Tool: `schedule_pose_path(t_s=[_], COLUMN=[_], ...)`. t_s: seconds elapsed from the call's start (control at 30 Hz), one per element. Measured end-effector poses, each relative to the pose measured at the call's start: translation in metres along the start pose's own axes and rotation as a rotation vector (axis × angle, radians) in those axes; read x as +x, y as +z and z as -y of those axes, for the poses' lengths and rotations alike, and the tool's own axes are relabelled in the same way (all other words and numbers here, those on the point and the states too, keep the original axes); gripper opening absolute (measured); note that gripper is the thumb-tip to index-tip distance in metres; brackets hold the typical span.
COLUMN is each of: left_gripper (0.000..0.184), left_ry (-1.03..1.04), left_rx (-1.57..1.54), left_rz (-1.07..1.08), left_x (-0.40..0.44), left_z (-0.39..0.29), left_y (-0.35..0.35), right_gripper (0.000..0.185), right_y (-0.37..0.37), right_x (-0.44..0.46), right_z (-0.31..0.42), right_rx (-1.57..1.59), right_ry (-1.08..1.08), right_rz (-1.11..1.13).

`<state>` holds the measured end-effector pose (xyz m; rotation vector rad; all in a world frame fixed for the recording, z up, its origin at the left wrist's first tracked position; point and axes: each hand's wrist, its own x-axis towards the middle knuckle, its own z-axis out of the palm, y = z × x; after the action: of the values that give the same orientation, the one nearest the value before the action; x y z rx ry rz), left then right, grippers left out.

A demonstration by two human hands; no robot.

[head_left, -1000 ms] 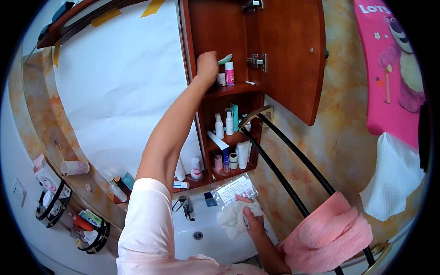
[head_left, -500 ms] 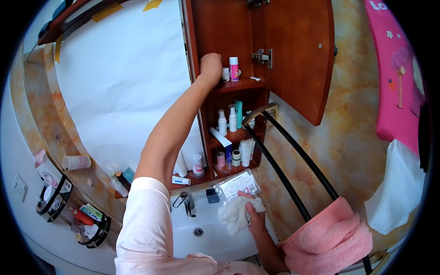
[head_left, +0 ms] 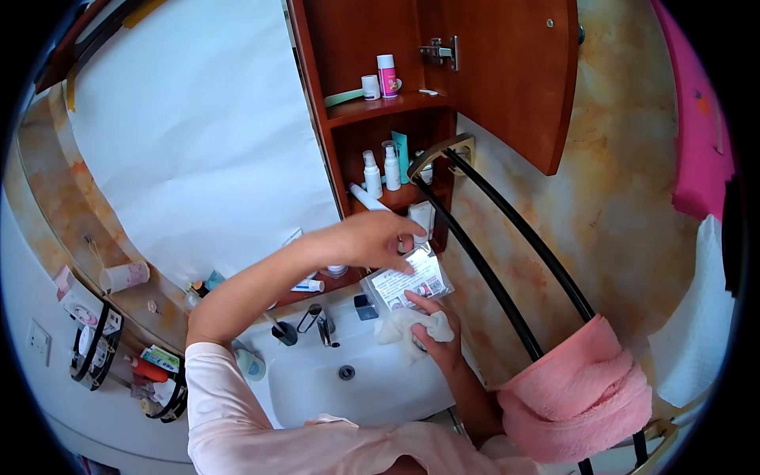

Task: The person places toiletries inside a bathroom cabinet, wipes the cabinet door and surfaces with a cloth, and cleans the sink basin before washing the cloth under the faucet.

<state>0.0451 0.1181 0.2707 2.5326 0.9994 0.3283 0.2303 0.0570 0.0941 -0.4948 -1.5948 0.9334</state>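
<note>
My left hand (head_left: 378,239) reaches across the lower shelves, fingers apart, just above a clear plastic packet (head_left: 408,283) with a printed white sheet inside. Whether its fingertips touch the packet, I cannot tell. My right hand (head_left: 440,331) is closed around a crumpled white cloth (head_left: 402,328) over the right side of the sink, and its fingertips lie against the packet's lower edge. On the upper shelf of the wooden cabinet (head_left: 360,111) are a light green flat item (head_left: 343,97), a small white jar (head_left: 370,88) and a pink bottle with a white cap (head_left: 387,77).
White pump bottles (head_left: 372,174) and a teal tube (head_left: 400,157) stand on the middle shelf. The cabinet door (head_left: 514,79) hangs open. Black rails (head_left: 491,293) carry a pink towel (head_left: 578,396) at right. Below are the sink (head_left: 317,396) and its faucet (head_left: 323,324).
My left hand has come down from the upper shelf to the packet. The green item there now shows. My right hand still holds the cloth, and the view has shifted downward.
</note>
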Motion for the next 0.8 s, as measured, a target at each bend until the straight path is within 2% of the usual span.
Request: schedule_pose_path(t_s=[0.13, 0.17, 0.27, 0.3, 0.4, 0.47, 0.5, 0.53, 0.67, 0.8], left_gripper=[0.045, 0.038, 0.034, 0.031, 0.025, 0.028, 0.024, 0.023, 0.025, 0.022], left_ry=[-0.083, -0.085, 0.002, 0.092, 0.03, 0.162, 0.093, 0.167, 0.126, -0.046], left_rx=[0.026, -0.004, 0.089, 0.124, -0.035, 0.342, 0.461, 0.632, 0.745, 0.725], left_rz=[-0.014, -0.065, -0.265, -0.372, -0.609, -0.867, -0.891, -0.969, -1.074, -1.193], left_x=[0.002, 0.0, 0.001, 0.003, 0.016, 0.028, 0.031, 0.04, 0.07, 0.099], left_z=[0.003, 0.003, 0.011, 0.007, -0.009, -0.026, -0.041, -0.036, -0.023, -0.01], left_y=[0.012, 0.012, -0.011, -0.028, -0.081, -0.116, -0.13, -0.144, -0.195, -0.224], right_gripper=[0.048, 0.048, 0.048, 0.047, 0.046, 0.044, 0.043, 0.044, 0.042, 0.041], right_y=[0.001, 0.001, 0.002, -0.003, -0.007, -0.005, -0.007, -0.007, -0.013, -0.017], right_x=[0.006, 0.008, 0.01, 0.009, 0.002, -0.003, -0.005, -0.006, -0.009, -0.011], right_z=[0.003, 0.003, -0.007, -0.008, -0.019, -0.022, -0.023, -0.025, -0.027, -0.028], right_rx=[-0.05, -0.06, 0.025, 0.024, 0.004, 0.065, 0.095, 0.126, 0.129, 0.067], right_ry=[-0.028, -0.038, -0.128, -0.094, -0.059, -0.047, -0.043, -0.038, -0.043, -0.07], right_rz=[0.055, 0.069, -0.031, -0.001, 0.01, -0.017, -0.026, -0.035, -0.05, -0.053])
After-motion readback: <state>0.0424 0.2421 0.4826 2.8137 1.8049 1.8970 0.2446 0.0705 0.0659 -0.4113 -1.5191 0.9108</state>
